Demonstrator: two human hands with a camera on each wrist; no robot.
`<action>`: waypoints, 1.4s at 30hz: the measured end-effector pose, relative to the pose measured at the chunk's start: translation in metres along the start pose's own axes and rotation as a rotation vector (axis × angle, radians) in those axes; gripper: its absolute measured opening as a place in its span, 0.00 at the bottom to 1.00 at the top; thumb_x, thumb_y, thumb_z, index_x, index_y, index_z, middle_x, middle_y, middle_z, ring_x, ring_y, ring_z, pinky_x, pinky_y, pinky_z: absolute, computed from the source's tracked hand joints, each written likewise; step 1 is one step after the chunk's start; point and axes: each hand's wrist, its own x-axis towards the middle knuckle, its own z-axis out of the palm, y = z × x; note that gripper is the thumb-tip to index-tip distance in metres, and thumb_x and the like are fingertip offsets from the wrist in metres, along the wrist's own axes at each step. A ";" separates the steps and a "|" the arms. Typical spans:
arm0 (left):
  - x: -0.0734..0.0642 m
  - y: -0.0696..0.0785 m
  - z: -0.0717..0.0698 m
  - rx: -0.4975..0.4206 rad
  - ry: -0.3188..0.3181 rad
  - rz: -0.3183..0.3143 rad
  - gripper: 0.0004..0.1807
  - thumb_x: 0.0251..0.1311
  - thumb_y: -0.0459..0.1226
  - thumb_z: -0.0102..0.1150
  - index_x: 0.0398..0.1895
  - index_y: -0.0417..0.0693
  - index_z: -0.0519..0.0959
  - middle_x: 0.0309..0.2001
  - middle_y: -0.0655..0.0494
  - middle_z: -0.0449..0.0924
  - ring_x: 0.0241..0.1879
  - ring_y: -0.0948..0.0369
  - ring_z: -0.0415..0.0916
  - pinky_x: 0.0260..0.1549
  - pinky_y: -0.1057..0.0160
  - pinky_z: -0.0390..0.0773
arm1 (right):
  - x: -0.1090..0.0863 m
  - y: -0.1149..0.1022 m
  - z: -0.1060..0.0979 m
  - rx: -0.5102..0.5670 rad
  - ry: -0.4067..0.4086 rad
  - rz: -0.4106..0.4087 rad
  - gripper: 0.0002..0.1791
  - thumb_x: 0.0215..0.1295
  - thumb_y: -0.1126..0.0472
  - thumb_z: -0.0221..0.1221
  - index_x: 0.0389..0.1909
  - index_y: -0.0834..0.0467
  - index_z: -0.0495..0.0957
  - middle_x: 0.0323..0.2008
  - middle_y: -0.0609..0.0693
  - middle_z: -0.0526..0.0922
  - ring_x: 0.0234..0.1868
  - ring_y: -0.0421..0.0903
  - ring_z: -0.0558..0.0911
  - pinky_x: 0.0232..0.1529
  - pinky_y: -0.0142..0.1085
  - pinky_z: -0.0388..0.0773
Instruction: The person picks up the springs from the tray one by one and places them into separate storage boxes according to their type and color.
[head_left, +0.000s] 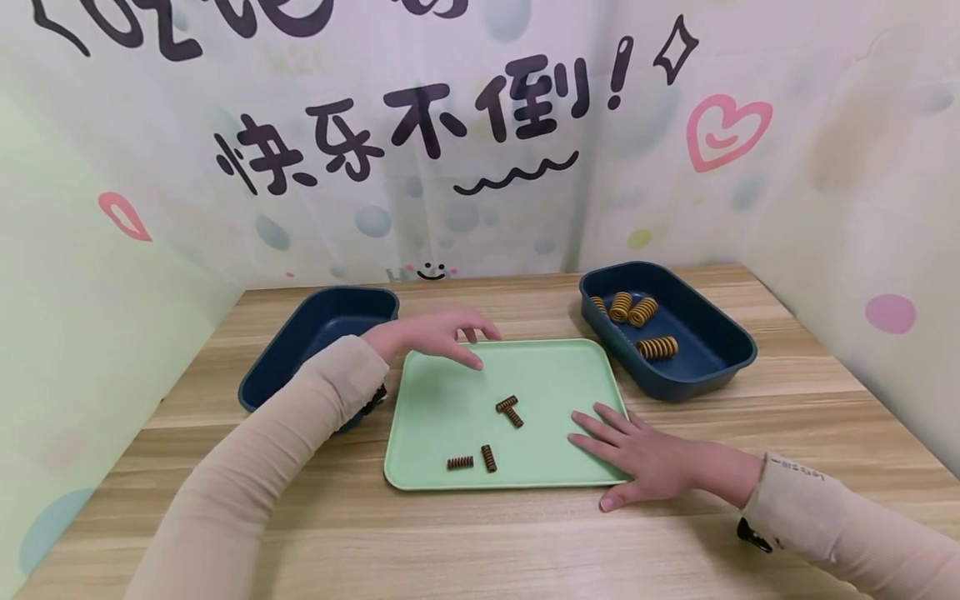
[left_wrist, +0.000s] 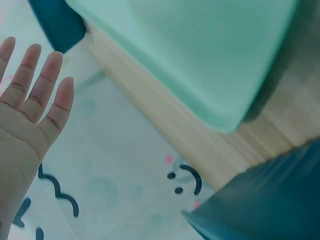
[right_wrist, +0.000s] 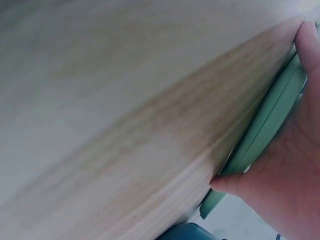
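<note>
My left hand hovers over the back left part of a pale green tray, fingers spread and nothing held. In the left wrist view the bare palm and straight fingers of that hand show. My right hand rests on the tray's front right corner, fingers flat inside and thumb over the front edge. From the right wrist view, this hand lies across the tray's side. Several small dark brown coil springs lie on the tray: two touching, one sideways, one upright in view.
At the back right a dark blue bin holds several larger yellow coil springs. Another dark blue bin stands left of the tray, partly behind my left forearm. A printed curtain backs the wooden table.
</note>
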 end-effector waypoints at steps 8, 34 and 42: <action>0.011 0.001 0.024 0.024 -0.112 -0.016 0.29 0.55 0.41 0.62 0.61 0.48 0.69 0.60 0.54 0.66 0.54 0.52 0.68 0.53 0.55 0.67 | 0.001 0.000 -0.001 0.000 -0.011 0.017 0.44 0.59 0.32 0.46 0.70 0.55 0.52 0.71 0.58 0.44 0.69 0.66 0.42 0.58 0.67 0.45; 0.031 -0.003 0.059 0.184 -0.160 0.007 0.23 0.52 0.41 0.65 0.54 0.57 0.75 0.45 0.58 0.71 0.44 0.62 0.67 0.46 0.65 0.67 | 0.001 -0.001 -0.001 -0.012 -0.002 0.009 0.44 0.59 0.33 0.47 0.70 0.55 0.53 0.71 0.59 0.45 0.68 0.67 0.43 0.57 0.67 0.46; 0.032 -0.002 0.059 0.190 -0.158 0.002 0.21 0.52 0.40 0.65 0.52 0.56 0.76 0.44 0.58 0.71 0.44 0.62 0.68 0.46 0.66 0.67 | 0.001 0.000 0.000 -0.013 -0.001 0.011 0.44 0.59 0.32 0.47 0.70 0.55 0.53 0.71 0.58 0.45 0.69 0.66 0.42 0.57 0.67 0.46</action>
